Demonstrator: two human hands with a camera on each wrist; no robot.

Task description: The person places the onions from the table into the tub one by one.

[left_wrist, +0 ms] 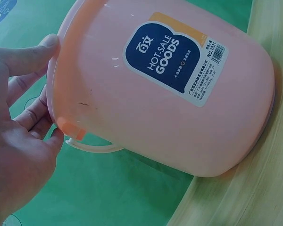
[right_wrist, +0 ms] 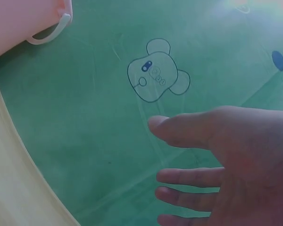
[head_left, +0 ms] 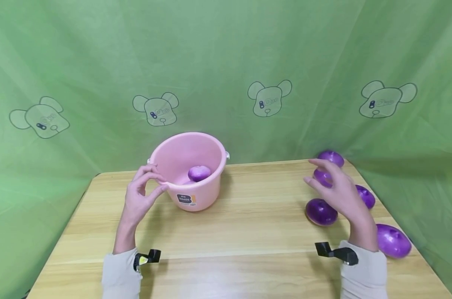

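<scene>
At the left of the table stands a pink bucket [head_left: 207,196] with a printed label [left_wrist: 170,61] on its side. My left hand [head_left: 138,203] pinches its near-left rim between thumb and fingers. A shiny purple onion [head_left: 199,173] lies inside, with part of another below it. My right hand [head_left: 338,189] is raised over the right side, fingers apart and relaxed, holding nothing. Around it lie more onions: a dark one [head_left: 321,212] just below, one [head_left: 323,178] partly hidden behind the fingers, and one [head_left: 365,197] beside the wrist.
Another onion [head_left: 331,158] sits at the table's back right corner, and a large one [head_left: 393,241] near the right edge. The wooden table [head_left: 248,232] meets a green curtain [head_left: 226,54] with mouse-like drawings at the back and sides. The bucket's pale handle [left_wrist: 96,148] hangs down.
</scene>
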